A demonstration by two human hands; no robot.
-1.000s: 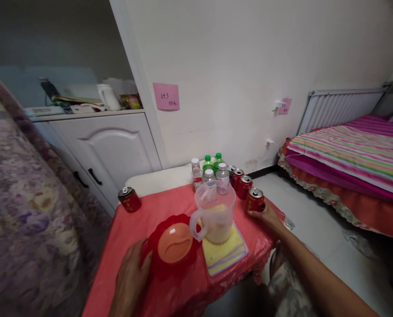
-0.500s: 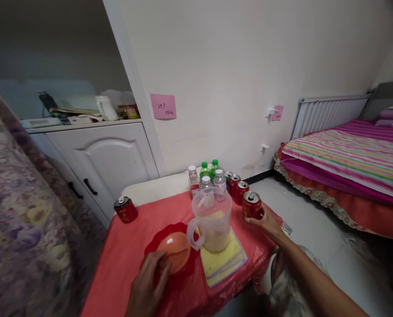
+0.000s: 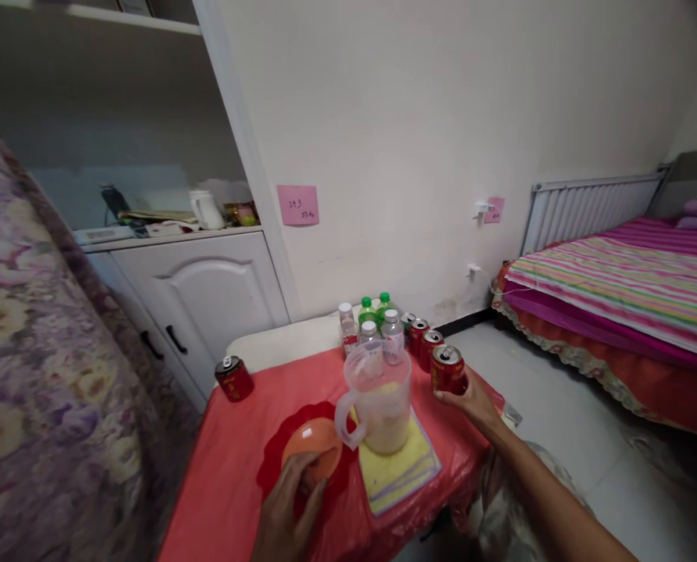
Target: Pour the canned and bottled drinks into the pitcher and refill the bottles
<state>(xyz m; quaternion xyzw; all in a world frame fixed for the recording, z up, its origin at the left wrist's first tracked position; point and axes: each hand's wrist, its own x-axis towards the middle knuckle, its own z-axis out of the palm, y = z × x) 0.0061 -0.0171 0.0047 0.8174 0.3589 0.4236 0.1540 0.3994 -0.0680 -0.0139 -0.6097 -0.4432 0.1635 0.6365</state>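
My left hand [image 3: 289, 507] is over the near edge of an orange round dish [image 3: 307, 435], its thumb and fingers apart with nothing visibly gripped. The fingers hide the dish's near side. Under it lies a red scalloped plate [image 3: 270, 460]. My right hand [image 3: 471, 402] is wrapped round a red drink can [image 3: 447, 375] at the table's right side. The can is upright, with its top showing. Between my hands a translucent plastic pitcher [image 3: 386, 414] stands on a folded yellow cloth [image 3: 403, 480], its handle towards the left.
Behind the pitcher stand clear bottles [image 3: 393, 336], green-capped bottles [image 3: 367, 312] and more cans [image 3: 430, 351]. Another red can [image 3: 234, 380] with a black top is at the table's left edge [image 3: 208, 460]. A wall, a cabinet [image 3: 219, 300] and a bed [image 3: 611, 265] surround the table.
My left hand has shifted slightly right, closer over the orange dish. My right hand keeps its hold on the can. The view has tilted up and turned a little left.
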